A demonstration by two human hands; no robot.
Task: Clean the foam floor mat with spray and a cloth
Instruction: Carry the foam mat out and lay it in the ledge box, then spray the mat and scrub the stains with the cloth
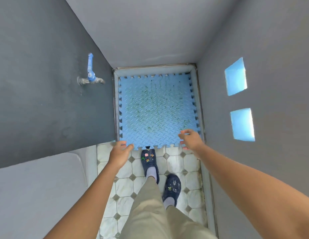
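Observation:
The blue foam mat (157,109) has jigsaw edges, a ridged surface and green-black dirt specks over its middle. It fills the far end of a narrow tiled alcove, its near edge raised above my shoe. My left hand (120,152) grips the mat's near left corner, thumb on top. At the near right corner my right hand (191,138) holds the mat with fingers above and thumb below. No spray bottle or cloth is in view.
Grey walls close in on three sides. A tap with a blue handle (90,73) sticks out of the left wall. Two square openings (235,76) sit in the right wall. My feet in dark clogs (149,161) stand on the tiled floor (176,163). A grey ledge (38,187) lies at lower left.

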